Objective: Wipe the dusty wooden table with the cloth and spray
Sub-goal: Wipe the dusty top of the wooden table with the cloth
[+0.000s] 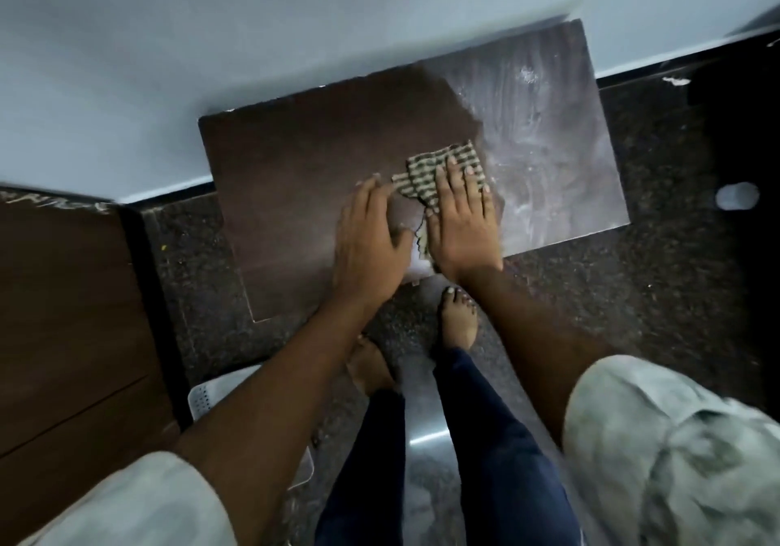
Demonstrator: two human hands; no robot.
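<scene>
The right hand (462, 224), its grip spread flat with straight fingers, presses the green-and-cream checked cloth (415, 180) at the middle of the dark brown wooden table (295, 174). The left hand (371, 241) lies flat beside it, holding nothing. Even, overlapping strokes rightward should clear the white dusty half (548, 144).

left sleeve (126, 503) and right sleeve (675, 440): loose, pale grey-white mottled fabric, crumpled, ending near the elbows. forearms bare. trousers (485, 461) dark navy, slim fit. left foot (371, 364), right foot (460, 317) bare. right hand (464, 216) nails and toenails look light-polished.
</scene>
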